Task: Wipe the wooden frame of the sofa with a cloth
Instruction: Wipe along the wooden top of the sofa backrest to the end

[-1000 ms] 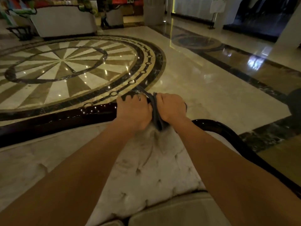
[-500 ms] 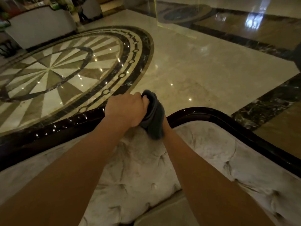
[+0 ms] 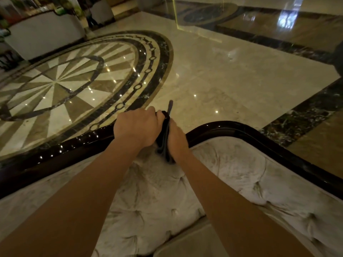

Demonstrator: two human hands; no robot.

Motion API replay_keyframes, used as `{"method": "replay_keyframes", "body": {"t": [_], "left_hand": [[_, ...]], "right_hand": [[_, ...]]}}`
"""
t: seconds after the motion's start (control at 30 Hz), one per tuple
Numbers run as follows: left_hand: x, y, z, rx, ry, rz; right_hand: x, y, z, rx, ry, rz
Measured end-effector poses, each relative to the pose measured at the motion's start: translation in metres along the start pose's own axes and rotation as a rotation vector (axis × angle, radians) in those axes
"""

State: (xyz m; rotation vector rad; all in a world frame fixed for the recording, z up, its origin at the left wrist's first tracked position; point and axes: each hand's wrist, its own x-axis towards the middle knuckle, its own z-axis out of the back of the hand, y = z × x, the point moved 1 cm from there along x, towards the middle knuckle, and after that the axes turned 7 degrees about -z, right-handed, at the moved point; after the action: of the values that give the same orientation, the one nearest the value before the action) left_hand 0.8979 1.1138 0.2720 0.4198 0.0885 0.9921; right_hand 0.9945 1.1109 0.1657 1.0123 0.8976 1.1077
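Observation:
The sofa's dark glossy wooden frame (image 3: 239, 127) runs along the top of the tufted pale backrest (image 3: 232, 167) and curves down to the right. A dark grey cloth (image 3: 165, 140) is folded over the top of that frame at the middle. My left hand (image 3: 137, 126) is closed over the rail and the cloth's left side. My right hand (image 3: 176, 139) presses against the cloth's right side, fingers hidden behind it. A corner of the cloth sticks up above both hands.
Beyond the sofa lies a polished marble floor with a round dark-and-cream inlay (image 3: 78, 78). A white sofa (image 3: 44, 38) stands at the far left. A seat cushion (image 3: 187, 243) shows at the bottom edge.
The view tilted down and shifted right, showing more of the curved frame. Both hands stayed on the cloth at the rail; the cloth is now flatter between them, one corner sticking up.

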Motion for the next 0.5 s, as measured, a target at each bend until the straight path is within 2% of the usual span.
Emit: {"method": "replay_keyframes", "body": {"t": [0.07,0.2,0.3,0.33,0.4,0.5], "left_hand": [[0.0,0.001,0.003,0.026,0.022,-0.022],[0.001,-0.003,0.002,0.029,0.099,0.009],[0.0,-0.013,0.007,0.055,0.052,0.134],[0.001,-0.021,0.007,0.089,0.016,0.151],[0.005,-0.044,0.001,0.215,0.049,0.086],[0.007,-0.085,-0.026,0.403,0.272,-0.092]], "right_hand": [[-0.015,-0.01,-0.012,-0.17,-0.056,0.169],[-0.004,-0.027,0.009,-0.51,0.05,0.251],[0.008,-0.044,0.022,-0.791,0.023,0.371],[0.012,-0.051,0.029,-0.858,0.016,0.362],[0.02,-0.06,0.044,-0.953,-0.018,0.366],[0.031,-0.074,0.068,-0.997,-0.107,0.348]]}}
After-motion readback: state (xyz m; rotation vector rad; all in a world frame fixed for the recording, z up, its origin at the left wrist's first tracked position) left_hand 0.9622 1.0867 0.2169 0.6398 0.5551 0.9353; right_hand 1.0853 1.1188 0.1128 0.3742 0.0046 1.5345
